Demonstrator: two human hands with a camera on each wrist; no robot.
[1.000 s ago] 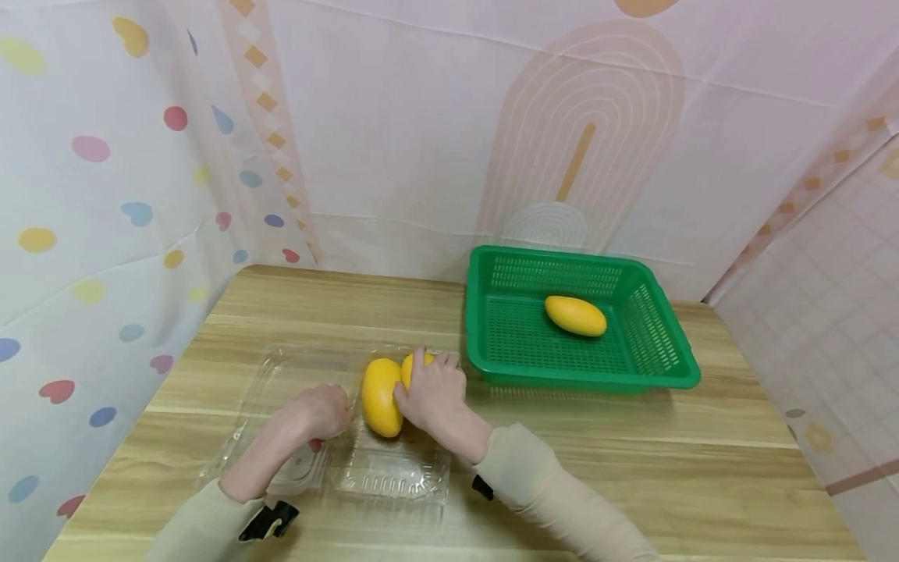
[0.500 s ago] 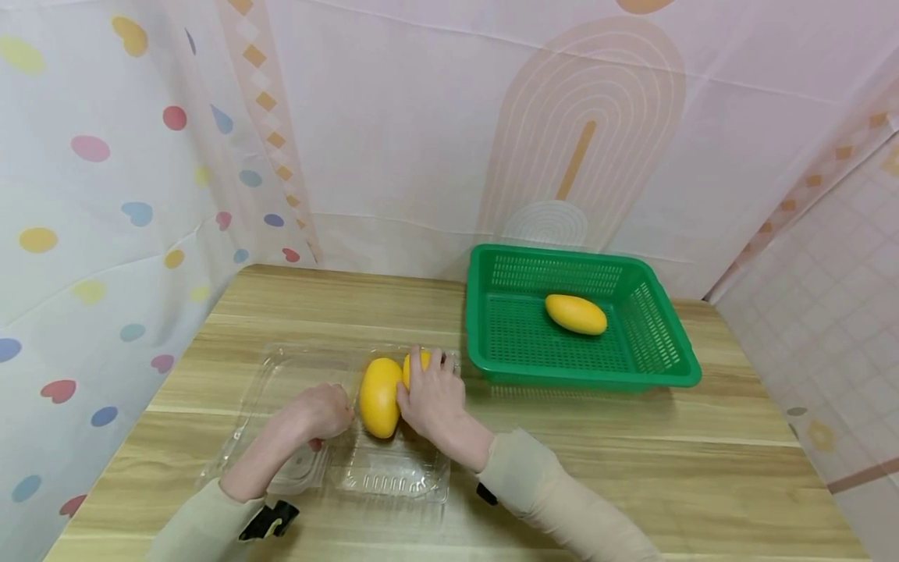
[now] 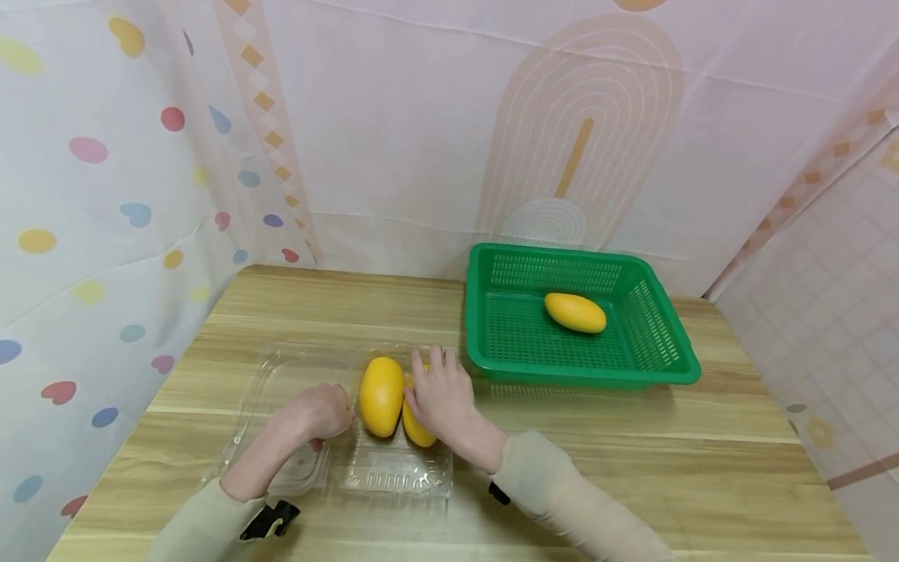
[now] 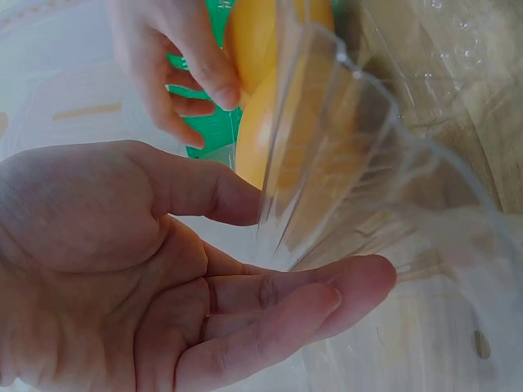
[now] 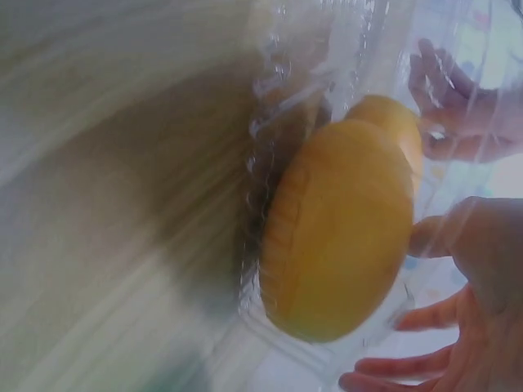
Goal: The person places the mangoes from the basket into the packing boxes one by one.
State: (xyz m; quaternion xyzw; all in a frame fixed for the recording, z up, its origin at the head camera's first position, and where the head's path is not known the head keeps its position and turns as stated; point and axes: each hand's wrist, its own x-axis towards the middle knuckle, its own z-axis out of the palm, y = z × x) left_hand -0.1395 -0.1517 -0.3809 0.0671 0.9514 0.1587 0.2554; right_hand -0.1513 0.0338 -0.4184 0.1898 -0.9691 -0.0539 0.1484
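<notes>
A hinged clear plastic container (image 3: 396, 482) lies spread out on the table. Two yellow mangoes rest side by side in its right half: the left mango (image 3: 381, 398) shows whole, while the right mango (image 3: 419, 428) is partly covered by my right hand (image 3: 444, 394). That hand's fingers are extended and spread; its thumb tip touches the right mango (image 5: 339, 237) in the right wrist view. My left hand (image 3: 325, 411) pinches the upright plastic wall between the halves, thumb on one side and fingers on the other, as the left wrist view shows.
A green plastic basket (image 3: 562, 375) with slotted sides stands at the back right, holding another mango (image 3: 576, 313). The container's other half (image 3: 281, 382) extends under my left forearm. Patterned cloth (image 3: 393, 140) hangs behind the wooden table (image 3: 597, 453).
The right mango has shifted toward me and settled beside the left one. My right hand has slid slightly right, its fingers straighter. My left hand stays put.
</notes>
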